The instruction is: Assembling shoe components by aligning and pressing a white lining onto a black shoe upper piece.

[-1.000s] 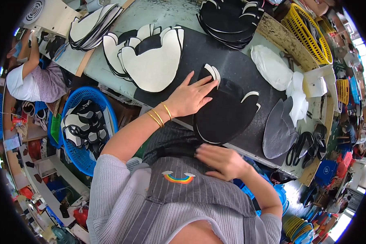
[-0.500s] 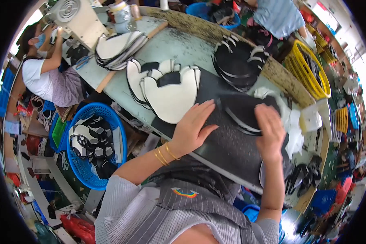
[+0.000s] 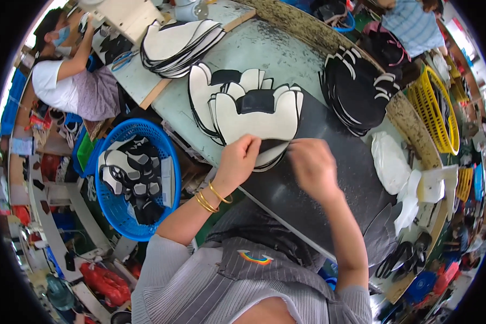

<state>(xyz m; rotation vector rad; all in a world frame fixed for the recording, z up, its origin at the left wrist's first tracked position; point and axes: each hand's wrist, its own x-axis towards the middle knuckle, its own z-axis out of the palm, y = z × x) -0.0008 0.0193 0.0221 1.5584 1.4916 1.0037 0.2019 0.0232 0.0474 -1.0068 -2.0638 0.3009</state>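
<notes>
White-faced cut panels [image 3: 254, 124] are sitting in a stack by the near edge of the table [image 3: 283, 46] rn, overlapping the left edge of the black mat [image 3: 329, 200]. Left hand [image 3: 236, 164] is pinching the top panel's near rim, thumb closing on fingers w/ basically no gap, and that rim is bending up enough to be showing its dark underside. Right hand [image 3: 314, 167] is hanging right by the same rim, fingers half curled but blurring, so idk if it's gripping anything, can't tell. Imo the step in hand is separating the top panel from the ones below; next move's prob calling for a clean one-layer pinch w/ both hands, b/c the layers are lying close. Black panels [image 3: 356, 92] are sitting stacked near the table's far edge, fwiw.
</notes>
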